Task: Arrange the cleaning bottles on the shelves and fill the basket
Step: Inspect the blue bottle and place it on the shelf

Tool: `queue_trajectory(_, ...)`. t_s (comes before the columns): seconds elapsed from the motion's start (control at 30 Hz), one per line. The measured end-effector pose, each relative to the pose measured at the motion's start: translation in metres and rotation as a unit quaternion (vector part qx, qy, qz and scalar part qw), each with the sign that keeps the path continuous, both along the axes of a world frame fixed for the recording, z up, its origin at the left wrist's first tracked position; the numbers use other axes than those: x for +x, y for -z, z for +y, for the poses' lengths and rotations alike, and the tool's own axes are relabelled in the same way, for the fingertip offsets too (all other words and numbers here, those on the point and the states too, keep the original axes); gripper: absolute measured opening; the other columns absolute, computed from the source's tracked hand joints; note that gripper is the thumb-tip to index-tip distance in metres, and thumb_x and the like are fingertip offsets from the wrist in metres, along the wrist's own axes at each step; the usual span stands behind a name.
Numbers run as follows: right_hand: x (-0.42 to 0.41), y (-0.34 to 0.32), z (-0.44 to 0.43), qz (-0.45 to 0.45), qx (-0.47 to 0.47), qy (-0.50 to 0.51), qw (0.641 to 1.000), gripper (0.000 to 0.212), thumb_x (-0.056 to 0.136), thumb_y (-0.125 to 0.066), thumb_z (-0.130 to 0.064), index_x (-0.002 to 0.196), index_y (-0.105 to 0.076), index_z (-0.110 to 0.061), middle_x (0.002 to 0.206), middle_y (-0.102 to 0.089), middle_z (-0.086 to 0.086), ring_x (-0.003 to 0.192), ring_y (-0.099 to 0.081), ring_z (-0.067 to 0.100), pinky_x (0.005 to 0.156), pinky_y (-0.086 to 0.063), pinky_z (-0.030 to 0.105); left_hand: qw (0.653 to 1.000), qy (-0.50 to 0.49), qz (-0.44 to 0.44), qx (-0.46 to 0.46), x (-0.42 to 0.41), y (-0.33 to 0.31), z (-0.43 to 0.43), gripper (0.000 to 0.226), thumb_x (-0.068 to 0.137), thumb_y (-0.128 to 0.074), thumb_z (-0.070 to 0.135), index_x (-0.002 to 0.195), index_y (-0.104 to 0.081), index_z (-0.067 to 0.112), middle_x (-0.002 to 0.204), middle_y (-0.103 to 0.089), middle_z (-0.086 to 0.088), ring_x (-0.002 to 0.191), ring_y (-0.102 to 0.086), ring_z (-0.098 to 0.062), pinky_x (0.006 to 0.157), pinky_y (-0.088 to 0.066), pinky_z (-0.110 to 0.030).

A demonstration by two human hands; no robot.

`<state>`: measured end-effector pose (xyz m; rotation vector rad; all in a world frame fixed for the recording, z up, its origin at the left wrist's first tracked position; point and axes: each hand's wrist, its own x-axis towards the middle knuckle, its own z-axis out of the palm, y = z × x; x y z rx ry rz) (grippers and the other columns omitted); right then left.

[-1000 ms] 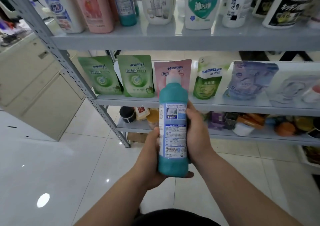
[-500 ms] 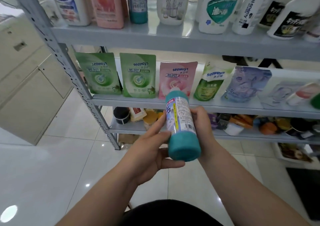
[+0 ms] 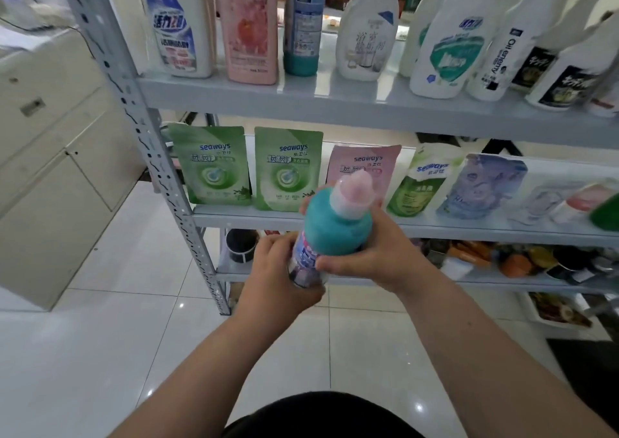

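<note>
A person stands before a grey metal shelving unit [image 3: 157,183], both hands wrapped around a teal cleaning bottle [image 3: 330,228] with a pale pink cap [image 3: 355,188], held in mid-air in front of the middle shelf [image 3: 435,228] and clear of every shelf. The left hand [image 3: 279,271] has its fingers [image 3: 268,246] closed on the labelled lower body; the right hand [image 3: 375,253] clamps the teal shoulder, thumb across the front. The bottle leans with its cap tipped toward the camera, so it would need righting before it could stand. The top shelf [image 3: 335,102] is already crowded: a matching teal bottle [image 3: 303,25] stands between a pink bottle [image 3: 251,28] and a white spray bottle [image 3: 366,32], with only narrow gaps. The likely trouble is a knock, since pushing a tall bottle into such a gap could nudge a neighbour and topple the row. On the middle shelf, soft refill pouches [image 3: 288,169] lean against the back, and a brush from the bottle's base could fold them forward. A smooth plastic body changing hands may also slip and drop to the tiled floor [image 3: 100,354]. No basket can be made out with certainty
</note>
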<state>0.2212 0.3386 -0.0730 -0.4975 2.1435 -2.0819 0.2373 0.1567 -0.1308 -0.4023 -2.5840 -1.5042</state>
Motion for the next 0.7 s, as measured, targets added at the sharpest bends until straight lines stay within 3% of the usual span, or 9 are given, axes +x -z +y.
queue_trajectory(0.1, 0.004, -0.004, -0.011, 0.090, 0.088, -0.031, 0.992, 0.079, 0.066, -0.093, -0.012, 0.134, -0.052, -0.015, 0.131, -0.063, 0.010, 0.126, -0.060, 0.034, 0.105, -0.051, 0.056, 0.998, 0.049, -0.015, 0.018, -0.016, 0.002, -0.015, 0.069, 0.066, -0.092, 0.018, 0.128, -0.060, 0.013, 0.119, -0.065, 0.003, 0.114, -0.061, -0.014, 0.094, -0.052, -0.028)
queue_trajectory(0.23, 0.004, -0.010, -0.027, 0.071, 0.032, -0.075, 0.994, 0.076, 0.066, -0.087, -0.005, 0.133, -0.052, -0.014, 0.129, -0.064, 0.017, 0.121, -0.061, 0.041, 0.101, -0.050, 0.064, 0.971, 0.182, -0.113, 0.103, -0.019, 0.006, -0.039, 0.084, 0.061, -0.092, 0.022, 0.136, -0.054, 0.019, 0.114, -0.070, 0.019, 0.105, -0.068, -0.004, 0.083, -0.053, -0.015)
queue_trajectory(0.3, 0.001, -0.016, -0.035, 0.010, -0.088, -0.104, 0.991, 0.070, 0.066, -0.077, 0.000, 0.132, -0.054, -0.010, 0.125, -0.067, 0.016, 0.117, -0.064, 0.038, 0.097, -0.053, 0.056, 0.922, 0.272, -0.213, 0.173, -0.019, 0.004, -0.050, 0.080, 0.061, -0.093, 0.028, 0.132, -0.056, 0.028, 0.113, -0.073, 0.005, 0.103, -0.071, -0.015, 0.082, -0.060, -0.032)
queue_trajectory(0.37, -0.004, -0.023, -0.044, -0.038, -0.192, -0.143, 0.970, 0.066, 0.066, -0.078, -0.006, 0.129, -0.058, -0.006, 0.121, -0.068, 0.013, 0.112, -0.065, 0.032, 0.094, -0.055, 0.046, 0.830, 0.383, -0.298, 0.276, -0.016, 0.002, -0.055, 0.070, 0.074, -0.087, 0.045, 0.133, -0.056, 0.019, 0.116, -0.070, -0.013, 0.104, -0.071, -0.030, 0.087, -0.056, -0.059)
queue_trajectory(0.43, -0.009, -0.028, -0.054, -0.068, -0.268, -0.161, 0.948, 0.071, 0.068, -0.088, -0.023, 0.128, -0.056, -0.002, 0.121, -0.069, 0.012, 0.108, -0.067, 0.029, 0.092, -0.057, 0.042, 0.740, 0.438, -0.362, 0.360, -0.010, 0.000, -0.054, 0.072, 0.082, -0.072, 0.063, 0.132, -0.058, 0.012, 0.116, -0.069, -0.015, 0.099, -0.071, -0.031, 0.096, -0.034, -0.060)
queue_trajectory(0.47, -0.012, -0.029, -0.059, -0.080, -0.285, -0.160, 0.942, 0.078, 0.069, -0.089, -0.029, 0.130, -0.051, 0.001, 0.121, -0.070, 0.011, 0.108, -0.068, 0.027, 0.092, -0.058, 0.041, 0.729, 0.436, -0.372, 0.374, -0.008, -0.003, -0.054, 0.073, 0.082, -0.069, 0.068, 0.130, -0.061, 0.013, 0.114, -0.070, -0.013, 0.097, -0.071, -0.029, 0.095, -0.031, -0.053)
queue_trajectory(0.53, -0.017, -0.027, -0.066, -0.091, -0.276, -0.119, 0.949, 0.090, 0.068, -0.091, -0.036, 0.135, -0.045, 0.003, 0.124, -0.070, 0.011, 0.110, -0.069, 0.027, 0.091, -0.059, 0.040, 0.755, 0.396, -0.365, 0.373, -0.007, -0.012, -0.055, 0.075, 0.079, -0.071, 0.070, 0.130, -0.059, 0.016, 0.111, -0.072, -0.009, 0.095, -0.072, -0.027, 0.083, -0.046, -0.047)
queue_trajectory(0.6, -0.022, -0.021, -0.070, -0.088, -0.230, -0.017, 0.969, 0.098, 0.067, -0.092, -0.044, 0.139, -0.045, 0.002, 0.122, -0.069, 0.014, 0.109, -0.070, 0.028, 0.089, -0.060, 0.042, 0.825, 0.330, -0.314, 0.336, -0.010, -0.020, -0.060, 0.074, 0.076, -0.077, 0.067, 0.137, -0.052, 0.033, 0.118, -0.070, -0.001, 0.099, -0.073, -0.026, 0.058, -0.060, -0.039)
queue_trajectory(0.7, -0.022, -0.006, -0.076, -0.106, -0.223, 0.078, 0.966, 0.103, 0.067, -0.090, -0.057, 0.146, -0.046, -0.008, 0.122, -0.071, 0.013, 0.109, -0.071, 0.029, 0.086, -0.059, 0.044, 0.878, 0.238, -0.247, 0.333, -0.015, -0.024, -0.069, 0.059, 0.088, -0.072, 0.051, 0.142, -0.046, 0.055, 0.132, -0.065, 0.011, 0.111, -0.070, -0.024, 0.067, -0.062, -0.042)
